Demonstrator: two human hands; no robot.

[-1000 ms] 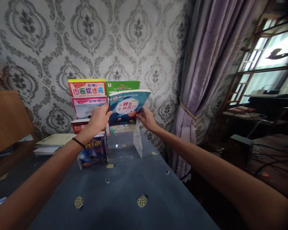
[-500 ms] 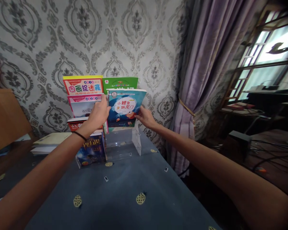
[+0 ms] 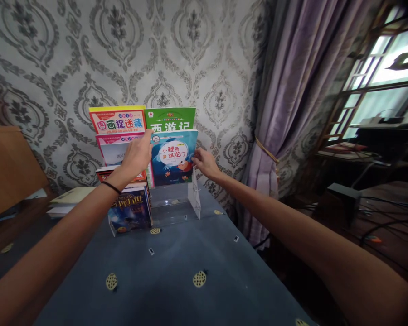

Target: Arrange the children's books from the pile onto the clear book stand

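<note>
A blue picture book point(image 3: 172, 170) stands upright on the right side of a clear tiered book rack point(image 3: 195, 199), in front of a green book point(image 3: 172, 118). My right hand point(image 3: 206, 164) pinches its right edge between thumb and fingers. At its upper left edge is my left hand point(image 3: 138, 154), fingers closed on the book's side. Left of it, the rack holds a red-and-yellow book point(image 3: 117, 118), a pink-edged book point(image 3: 112, 140) and a dark blue book point(image 3: 131, 215) at the front. My left forearm hides part of these.
The rack stands on a dark blue tablecloth point(image 3: 170, 280) against a patterned wall. Several books point(image 3: 70, 197) lie stacked at the left, near a brown wooden panel point(image 3: 12, 167). A purple curtain point(image 3: 272, 122) hangs past the table's right edge. Cables point(image 3: 384, 222) lie farther right.
The blue book has moved slightly down and left and now stands straighter, showing more of the green book's title behind it. Both hands have stayed at its edges.
</note>
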